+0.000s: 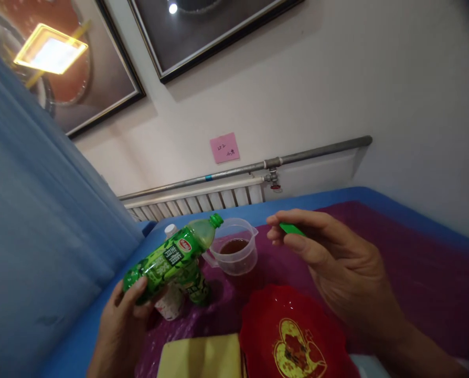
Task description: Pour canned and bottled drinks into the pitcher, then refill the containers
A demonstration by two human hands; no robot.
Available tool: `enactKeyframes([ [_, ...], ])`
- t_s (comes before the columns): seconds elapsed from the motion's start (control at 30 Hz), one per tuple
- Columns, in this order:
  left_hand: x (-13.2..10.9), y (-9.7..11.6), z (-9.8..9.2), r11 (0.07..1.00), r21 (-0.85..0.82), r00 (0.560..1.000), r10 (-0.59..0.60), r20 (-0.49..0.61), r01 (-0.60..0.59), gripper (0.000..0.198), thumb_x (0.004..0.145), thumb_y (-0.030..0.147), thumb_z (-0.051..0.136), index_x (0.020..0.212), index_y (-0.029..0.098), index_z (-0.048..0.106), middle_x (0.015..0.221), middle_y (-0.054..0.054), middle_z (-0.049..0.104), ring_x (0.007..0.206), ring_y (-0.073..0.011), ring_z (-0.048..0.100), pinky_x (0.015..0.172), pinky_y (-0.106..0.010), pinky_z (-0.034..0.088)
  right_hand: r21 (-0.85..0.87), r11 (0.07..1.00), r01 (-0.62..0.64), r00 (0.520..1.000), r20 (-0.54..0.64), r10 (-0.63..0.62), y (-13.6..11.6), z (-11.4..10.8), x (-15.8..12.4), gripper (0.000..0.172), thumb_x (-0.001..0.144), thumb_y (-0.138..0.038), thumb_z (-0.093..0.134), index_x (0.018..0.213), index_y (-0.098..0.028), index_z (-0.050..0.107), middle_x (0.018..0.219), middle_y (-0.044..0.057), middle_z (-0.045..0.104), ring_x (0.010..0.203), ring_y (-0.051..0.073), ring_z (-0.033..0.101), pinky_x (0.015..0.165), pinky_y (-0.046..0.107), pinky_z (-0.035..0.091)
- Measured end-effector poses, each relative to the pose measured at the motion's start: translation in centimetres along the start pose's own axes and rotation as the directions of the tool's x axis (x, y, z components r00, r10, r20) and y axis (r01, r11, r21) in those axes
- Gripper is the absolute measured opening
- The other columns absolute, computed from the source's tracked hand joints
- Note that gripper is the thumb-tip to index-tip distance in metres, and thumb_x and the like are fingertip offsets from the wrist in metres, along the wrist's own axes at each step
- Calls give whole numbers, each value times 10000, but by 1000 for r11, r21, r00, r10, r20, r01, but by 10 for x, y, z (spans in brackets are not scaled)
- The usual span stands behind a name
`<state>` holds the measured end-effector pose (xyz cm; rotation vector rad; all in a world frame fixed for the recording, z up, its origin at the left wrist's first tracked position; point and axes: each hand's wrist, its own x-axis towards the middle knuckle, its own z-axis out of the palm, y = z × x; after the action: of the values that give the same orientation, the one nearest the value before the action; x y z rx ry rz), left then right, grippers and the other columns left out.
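Note:
My left hand (122, 328) grips a green-labelled drink bottle (171, 257) by its base and holds it tilted, with its neck toward a clear measuring jug (236, 254). The jug holds some dark liquid. The bottle's mouth is just left of the jug's rim. My right hand (337, 262) hovers right of the jug and pinches a small green bottle cap (291, 229) between thumb and fingers.
Another green bottle (197, 289) and a white bottle (170, 302) stand behind the tilted one. A red plate (293, 331) with a gold heart and a yellow pad (201, 357) lie near me on the purple cloth (415, 273). A radiator (199, 202) and a pipe (317, 150) run along the wall.

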<state>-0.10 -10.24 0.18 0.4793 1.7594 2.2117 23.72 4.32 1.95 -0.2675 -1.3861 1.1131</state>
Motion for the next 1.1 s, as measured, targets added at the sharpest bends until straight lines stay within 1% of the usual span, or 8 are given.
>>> enactKeyframes([
  [0.07,8,11,4,999,29,998,41,-46,-40,428,585,312,833,950,194,642,728,14,667,584,-144,620,508,-216,496,20,1000,7,1000,17,-8,-3,-1,0,171,850,-273,682,1012,-316,718,993,-17,729,841,143,700,727,244,608],
  [0.13,16,19,7,997,31,995,78,-68,-76,471,598,318,834,1018,212,651,796,19,677,670,-142,643,575,-209,518,24,1000,-1,1000,28,1,-5,-1,1,167,854,-262,675,1007,-315,716,988,-22,728,845,138,700,720,233,605],
  [0.27,21,30,19,965,126,965,242,-96,-230,524,632,334,824,1118,228,661,929,7,696,790,-126,646,665,-193,509,6,1000,-14,999,38,14,-6,-1,1,166,845,-243,681,995,-306,716,976,-22,727,843,132,697,711,217,597],
  [0.4,17,40,41,894,282,925,376,-50,-348,539,669,415,798,1169,275,655,1050,-17,704,953,-194,652,849,-318,518,-43,999,16,998,63,-13,-6,-3,1,176,852,-240,670,1012,-301,706,995,-17,722,849,140,694,724,240,590],
  [0.47,14,44,51,874,283,909,417,-14,-396,567,659,438,803,1182,283,648,1108,-27,696,1033,-231,639,941,-385,494,-90,995,42,996,87,-34,-5,-5,2,183,856,-256,668,1031,-298,700,998,-11,725,864,149,693,751,262,584],
  [0.57,12,47,63,844,286,882,471,9,-453,596,652,443,808,1199,279,641,1141,-41,689,1082,-255,624,979,-412,481,-151,986,76,992,111,-59,-3,-7,4,189,859,-283,666,1046,-294,695,975,-7,729,858,153,689,755,278,575],
  [0.87,7,51,83,823,266,857,514,25,-501,622,672,408,802,1242,236,621,1171,-69,679,1100,-260,622,991,-398,488,-257,951,174,978,158,-136,1,-9,9,172,870,-272,652,1039,-271,682,973,-17,725,889,138,678,790,257,548],
  [1.1,5,52,84,821,265,858,510,59,-506,623,686,403,800,1255,233,612,1179,-66,674,1122,-249,611,1038,-417,439,-296,929,221,967,190,-170,3,-9,9,190,886,-265,629,1073,-259,660,1014,0,720,935,147,671,834,279,540],
])
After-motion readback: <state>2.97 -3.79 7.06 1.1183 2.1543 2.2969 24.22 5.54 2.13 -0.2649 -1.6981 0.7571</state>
